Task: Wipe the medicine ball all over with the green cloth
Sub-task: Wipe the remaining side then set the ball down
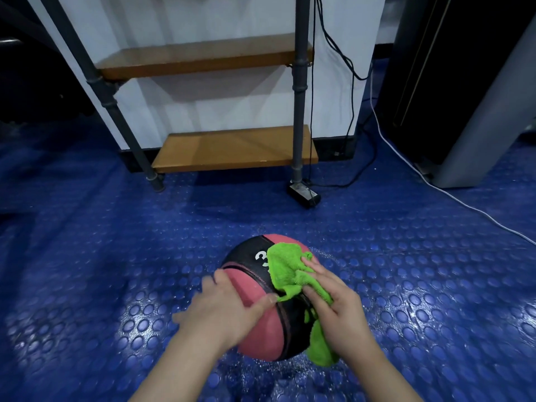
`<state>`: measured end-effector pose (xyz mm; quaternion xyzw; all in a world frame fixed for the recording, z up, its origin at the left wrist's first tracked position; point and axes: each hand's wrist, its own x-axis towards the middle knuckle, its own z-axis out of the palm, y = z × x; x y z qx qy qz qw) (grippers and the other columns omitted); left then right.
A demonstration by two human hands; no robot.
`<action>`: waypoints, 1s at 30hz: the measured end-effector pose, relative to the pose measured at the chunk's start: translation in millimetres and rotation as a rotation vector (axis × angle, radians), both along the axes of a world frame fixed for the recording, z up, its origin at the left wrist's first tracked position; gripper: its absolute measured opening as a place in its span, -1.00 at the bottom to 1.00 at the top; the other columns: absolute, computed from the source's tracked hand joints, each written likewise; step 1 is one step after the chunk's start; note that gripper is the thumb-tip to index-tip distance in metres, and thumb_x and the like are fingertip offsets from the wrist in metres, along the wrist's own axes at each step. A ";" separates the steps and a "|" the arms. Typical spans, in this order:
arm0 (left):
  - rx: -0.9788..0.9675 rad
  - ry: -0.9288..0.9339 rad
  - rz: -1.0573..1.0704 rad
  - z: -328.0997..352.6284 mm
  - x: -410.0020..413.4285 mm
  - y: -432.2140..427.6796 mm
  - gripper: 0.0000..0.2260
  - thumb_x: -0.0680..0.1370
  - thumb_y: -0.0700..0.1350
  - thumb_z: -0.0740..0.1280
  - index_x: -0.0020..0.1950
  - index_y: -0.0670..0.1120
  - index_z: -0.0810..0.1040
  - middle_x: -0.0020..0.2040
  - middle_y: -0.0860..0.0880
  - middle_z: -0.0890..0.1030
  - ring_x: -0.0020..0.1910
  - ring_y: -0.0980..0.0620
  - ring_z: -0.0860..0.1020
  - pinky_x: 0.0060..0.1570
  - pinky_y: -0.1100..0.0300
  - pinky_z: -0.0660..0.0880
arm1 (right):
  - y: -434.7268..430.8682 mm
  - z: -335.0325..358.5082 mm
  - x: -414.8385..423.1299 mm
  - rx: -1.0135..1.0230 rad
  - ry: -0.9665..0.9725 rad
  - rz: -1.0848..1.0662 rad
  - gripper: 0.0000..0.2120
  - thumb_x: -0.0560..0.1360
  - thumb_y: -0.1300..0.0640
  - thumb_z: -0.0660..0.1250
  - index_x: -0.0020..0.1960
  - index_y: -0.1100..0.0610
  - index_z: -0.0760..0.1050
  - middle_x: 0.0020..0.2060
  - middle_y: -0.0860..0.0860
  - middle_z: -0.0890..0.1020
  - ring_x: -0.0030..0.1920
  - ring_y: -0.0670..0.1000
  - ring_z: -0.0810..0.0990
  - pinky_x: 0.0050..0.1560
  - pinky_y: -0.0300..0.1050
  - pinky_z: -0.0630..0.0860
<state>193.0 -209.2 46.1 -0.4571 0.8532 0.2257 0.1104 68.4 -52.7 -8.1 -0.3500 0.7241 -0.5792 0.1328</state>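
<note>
While right hand [340, 311] grips cloth [285, 265], left hand [221, 309] at ball [261, 333] edge.

Pretty dim here, the top corners go nearly black. Glare spots on the shiny blue studded rubber floor [116, 256], my left hand [220, 311] is motion-blurred, and the edges bend fisheye-style.

Single head cam, wide-angle, facing fwd/down, close over medicine ball [255, 329]
</note>
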 end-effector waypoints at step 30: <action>0.149 0.243 -0.153 -0.6 -30.2 10.5 0.31 0.06 0.22 0.66 0.58 0.25 -0.13 0.60 0.11 -0.23 0.58 -0.20 -0.23 0.53 -0.10 -0.06 | 2.9 4.4 32.0 0.170 0.058 -0.185 -0.60 0.55 0.23 0.32 0.34 -0.05 0.48 0.37 -0.35 0.26 0.44 -0.23 0.24 0.43 -0.34 0.16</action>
